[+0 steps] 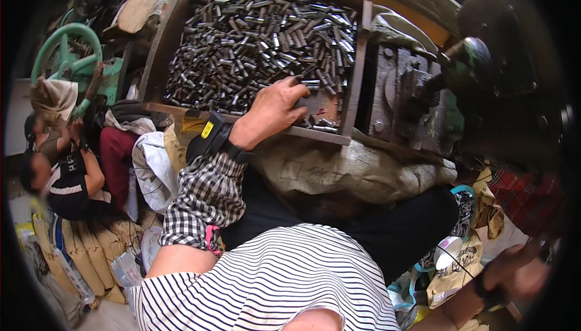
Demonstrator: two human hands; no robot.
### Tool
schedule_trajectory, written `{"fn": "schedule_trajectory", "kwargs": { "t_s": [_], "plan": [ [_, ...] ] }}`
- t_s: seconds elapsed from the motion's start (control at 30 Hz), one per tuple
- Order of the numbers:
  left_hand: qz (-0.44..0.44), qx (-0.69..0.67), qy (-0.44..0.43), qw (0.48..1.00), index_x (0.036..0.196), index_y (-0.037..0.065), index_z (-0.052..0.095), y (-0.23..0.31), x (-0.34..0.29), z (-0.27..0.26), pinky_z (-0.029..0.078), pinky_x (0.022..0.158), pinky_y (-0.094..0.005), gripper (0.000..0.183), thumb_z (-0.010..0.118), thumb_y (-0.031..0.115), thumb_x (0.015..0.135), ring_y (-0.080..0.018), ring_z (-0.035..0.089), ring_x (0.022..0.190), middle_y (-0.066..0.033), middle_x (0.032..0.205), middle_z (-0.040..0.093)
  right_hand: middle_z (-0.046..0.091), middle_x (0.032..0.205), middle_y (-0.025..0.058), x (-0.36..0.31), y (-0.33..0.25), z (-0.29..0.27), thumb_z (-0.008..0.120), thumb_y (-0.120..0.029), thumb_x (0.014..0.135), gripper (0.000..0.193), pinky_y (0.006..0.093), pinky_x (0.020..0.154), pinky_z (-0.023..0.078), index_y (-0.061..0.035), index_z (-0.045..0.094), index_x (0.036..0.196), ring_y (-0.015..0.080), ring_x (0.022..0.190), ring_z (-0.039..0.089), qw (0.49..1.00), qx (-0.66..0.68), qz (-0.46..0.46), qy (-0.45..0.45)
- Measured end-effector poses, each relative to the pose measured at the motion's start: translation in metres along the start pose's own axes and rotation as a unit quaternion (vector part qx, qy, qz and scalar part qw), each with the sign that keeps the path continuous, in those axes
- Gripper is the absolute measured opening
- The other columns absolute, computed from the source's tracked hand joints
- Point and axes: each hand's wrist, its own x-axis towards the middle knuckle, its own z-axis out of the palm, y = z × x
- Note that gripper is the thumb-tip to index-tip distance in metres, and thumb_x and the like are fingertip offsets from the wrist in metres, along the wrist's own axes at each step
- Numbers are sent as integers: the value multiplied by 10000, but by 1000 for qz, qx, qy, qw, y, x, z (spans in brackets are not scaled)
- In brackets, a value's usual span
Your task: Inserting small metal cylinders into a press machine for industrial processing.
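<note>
Striped shirt (260, 276) nearest, 6 o'clock. Left hand (273, 106) in wooden tray (327, 136) of short metal tubes (260, 40), 12 o'clock: fingers curled, thumb apart, grip cannot be told. Right hand (521, 275), 4 o'clock, blurred, fingers unclear. Best, I judge: pick at loose edge, fingertips light

Wrist device (221, 144): and here's a bright yellow label (207, 130), dark marks on it too tiny to read, just below the wooden tray (321, 135)!
Grey-beige sack (387, 170): faint characters and a boxed sign across the creases, right under the tray's near wall!
Black shirt (69, 204): white lettering on a co-worker, only partly showing, well left of and below the tray!
Paper bag (455, 279): bold dark printed characters, way down to the tray's lower right!
</note>
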Motion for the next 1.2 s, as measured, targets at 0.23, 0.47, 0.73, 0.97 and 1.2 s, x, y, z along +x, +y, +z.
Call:
{"fn": "schedule_trajectory", "kwargs": {
  "t_s": [0.23, 0.47, 0.73, 0.97, 1.2],
  "plan": [
    [31, 6, -127, 991, 936, 92, 608, -24, -7, -12, 466, 728, -397, 261, 710, 192, 717, -286, 576, 874, -82, 887, 557, 602, 944, 155, -41, -44, 178, 665, 12, 695, 235, 398, 772, 472, 17, 600, 921, 330, 901, 583, 950, 159, -112, -242],
    [62, 49, -99, 992, 896, 91, 578, -24, 0, 4, 451, 775, -417, 240, 698, 179, 708, -288, 543, 908, -83, 897, 547, 580, 798, 84, -49, -28, 314, 586, -57, 691, 83, 368, 674, 438, -74, 571, 771, 245, 764, 577, 927, -40, -247, -279],
    [86, 81, -32, 992, 911, 98, 575, -36, -16, 8, 444, 782, -400, 268, 695, 136, 675, -269, 522, 942, -78, 937, 536, 598, 794, 98, -53, -49, 351, 614, -70, 712, 64, 331, 641, 477, -59, 587, 770, 237, 732, 643, 888, -164, -233, -362],
    [70, 91, -42, 992, 834, 69, 556, -30, -10, 4, 440, 788, -401, 167, 644, 125, 704, -278, 522, 924, -94, 904, 538, 592, 806, 109, -56, -45, 357, 612, -75, 717, 73, 332, 643, 472, -50, 591, 782, 241, 726, 634, 893, -154, -254, -337],
    [27, 53, -45, 997, 816, 23, 532, -26, 0, 4, 488, 691, -427, 201, 635, 163, 715, -331, 605, 778, -152, 787, 605, 583, 823, 175, -58, -36, 351, 566, -46, 735, 77, 402, 640, 517, -14, 570, 805, 318, 735, 646, 889, -47, -187, -415]
  ]
}}
